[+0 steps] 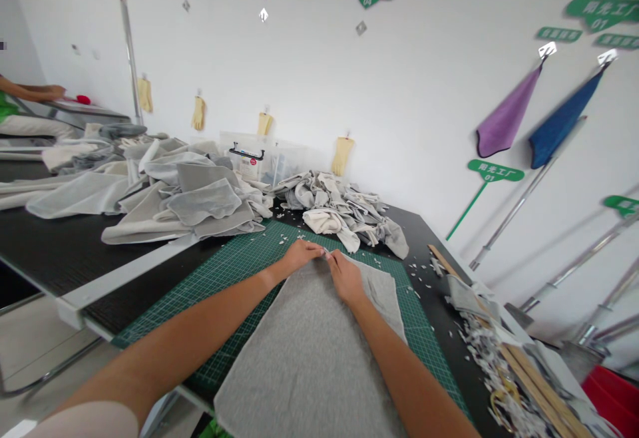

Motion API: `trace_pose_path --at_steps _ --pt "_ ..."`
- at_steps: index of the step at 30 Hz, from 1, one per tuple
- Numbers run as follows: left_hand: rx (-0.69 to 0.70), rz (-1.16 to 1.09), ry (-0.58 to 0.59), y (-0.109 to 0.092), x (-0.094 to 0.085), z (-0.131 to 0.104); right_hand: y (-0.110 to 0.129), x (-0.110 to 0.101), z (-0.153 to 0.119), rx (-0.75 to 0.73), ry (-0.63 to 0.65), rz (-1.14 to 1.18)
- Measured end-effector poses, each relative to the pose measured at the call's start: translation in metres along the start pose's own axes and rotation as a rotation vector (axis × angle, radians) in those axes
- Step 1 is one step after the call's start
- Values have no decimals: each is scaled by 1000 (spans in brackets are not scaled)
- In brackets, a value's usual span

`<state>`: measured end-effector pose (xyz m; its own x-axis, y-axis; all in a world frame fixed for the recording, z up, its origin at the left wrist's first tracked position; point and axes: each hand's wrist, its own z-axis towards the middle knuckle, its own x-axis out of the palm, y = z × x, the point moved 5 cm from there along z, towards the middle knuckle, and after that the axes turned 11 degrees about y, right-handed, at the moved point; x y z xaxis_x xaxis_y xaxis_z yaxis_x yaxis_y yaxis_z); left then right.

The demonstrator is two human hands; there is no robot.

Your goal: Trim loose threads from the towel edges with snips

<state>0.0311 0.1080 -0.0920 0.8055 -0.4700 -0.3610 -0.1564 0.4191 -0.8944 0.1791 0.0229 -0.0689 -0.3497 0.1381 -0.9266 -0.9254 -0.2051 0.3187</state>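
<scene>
Pinching gray cloth (319, 351) far edge w/ fingers of both hands: left hand (301, 253); right hand (345, 277).

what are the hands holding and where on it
Both the left hand and right hand pinch the far edge of the grey cloth lying on the green cutting mat.

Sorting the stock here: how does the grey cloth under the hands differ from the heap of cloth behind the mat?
The grey cloth lies flat and spread as one sheet on the green cutting mat, with left hand and right hand at its far edge. The heap is crumpled, many paler pieces, untouched. Both are greyish fabric.
</scene>
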Motion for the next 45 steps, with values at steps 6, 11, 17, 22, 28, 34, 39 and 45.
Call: trace_pose_path --at_steps 6,11,17,22,28,34,39,45 --pt "-14 13 1 -2 0 -1 -1 1 0 -10 0 29" --pt "-11 29 1 -2 0 -2 0 0 -1 -37 -12 57" --pt "-5 10 7 -1 1 -2 1 -1 -1 -48 -35 100" --pt "-1 6 6 0 1 -2 1 -5 -1 -48 -81 238" --pt "15 50 0 -5 1 -3 -7 -12 1 32 -123 410" --pt "50 66 5 -5 1 -3 -12 -12 7 46 -126 462" --pt "96 52 2 -7 1 -2 -13 -6 13 -5 -80 394" --pt "137 23 28 -6 4 0 -16 -7 13 1 -110 365"
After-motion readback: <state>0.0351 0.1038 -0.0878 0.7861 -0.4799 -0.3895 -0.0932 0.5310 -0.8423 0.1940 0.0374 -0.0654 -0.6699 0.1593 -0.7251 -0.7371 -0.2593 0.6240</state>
